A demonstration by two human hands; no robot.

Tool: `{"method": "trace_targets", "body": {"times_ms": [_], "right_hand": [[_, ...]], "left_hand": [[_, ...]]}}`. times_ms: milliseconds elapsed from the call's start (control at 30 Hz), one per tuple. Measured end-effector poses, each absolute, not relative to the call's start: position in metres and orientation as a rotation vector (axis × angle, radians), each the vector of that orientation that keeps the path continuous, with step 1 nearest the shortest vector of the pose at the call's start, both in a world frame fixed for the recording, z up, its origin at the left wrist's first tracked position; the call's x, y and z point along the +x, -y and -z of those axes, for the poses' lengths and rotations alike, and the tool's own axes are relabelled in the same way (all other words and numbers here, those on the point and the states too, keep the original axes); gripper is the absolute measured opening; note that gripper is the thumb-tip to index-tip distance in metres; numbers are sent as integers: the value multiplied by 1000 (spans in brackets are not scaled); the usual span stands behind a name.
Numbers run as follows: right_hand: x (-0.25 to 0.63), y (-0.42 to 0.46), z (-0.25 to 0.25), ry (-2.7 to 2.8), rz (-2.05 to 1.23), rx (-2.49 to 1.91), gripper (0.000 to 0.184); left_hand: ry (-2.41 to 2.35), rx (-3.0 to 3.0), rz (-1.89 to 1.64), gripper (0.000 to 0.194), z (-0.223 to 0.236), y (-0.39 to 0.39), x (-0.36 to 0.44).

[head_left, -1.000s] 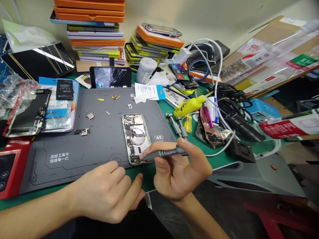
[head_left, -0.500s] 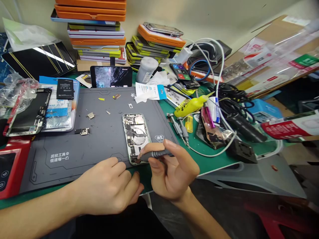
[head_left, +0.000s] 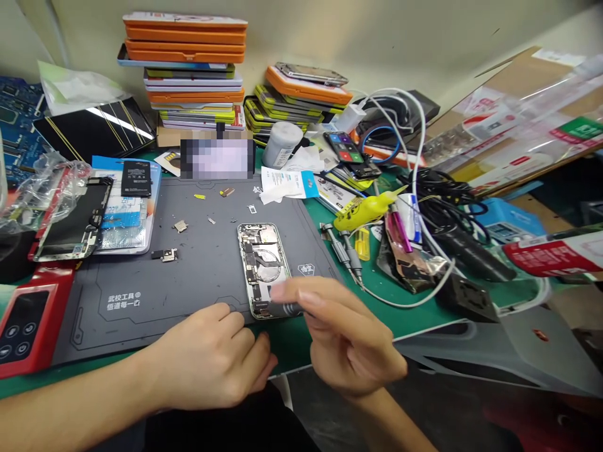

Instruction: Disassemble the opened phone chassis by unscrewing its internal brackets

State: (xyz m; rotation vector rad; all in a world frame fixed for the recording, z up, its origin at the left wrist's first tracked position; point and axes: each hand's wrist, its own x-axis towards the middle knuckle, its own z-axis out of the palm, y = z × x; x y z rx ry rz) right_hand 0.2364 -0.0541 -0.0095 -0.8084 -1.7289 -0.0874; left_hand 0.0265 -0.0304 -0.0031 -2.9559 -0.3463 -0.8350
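An opened phone [head_left: 277, 276], its inner parts showing, lies near the front edge of the grey work mat [head_left: 207, 276]. By its lower right corner is my right hand [head_left: 353, 339], with thumb and fingers closed round a dark grey tool [head_left: 286, 309] with pale stripes. Most of that tool is hidden by the fingers, and its kind cannot be told. My left hand [head_left: 217, 355] rests curled at the mat's front edge, left of the phone, and its palm is hidden. Small loose phone parts lie left of the phone, among them a black and silver piece [head_left: 164, 255] and a metal bracket [head_left: 179, 226].
A phone with a blurred screen [head_left: 217, 158] stands at the back, before stacked orange cases [head_left: 186, 50]. On the left are a removed screen [head_left: 75, 220], a battery [head_left: 136, 178] and a red device [head_left: 32, 320]. Screwdrivers [head_left: 342, 251], a yellow bottle [head_left: 365, 210] and cables [head_left: 452, 207] crowd the right.
My right hand has shifted right and turned, so less of the tool shows. My left hand stays curled. The whole view has moved a little, and the standing phone's screen now appears blurred.
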Motion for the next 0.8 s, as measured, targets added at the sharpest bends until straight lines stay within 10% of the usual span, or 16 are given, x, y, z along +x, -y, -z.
{"method": "trace_targets", "body": {"times_ms": [800], "right_hand": [[235,55,15,1681,-43,-824,68]], "left_hand": [[348,-2967,850,22,0,31,27]]}}
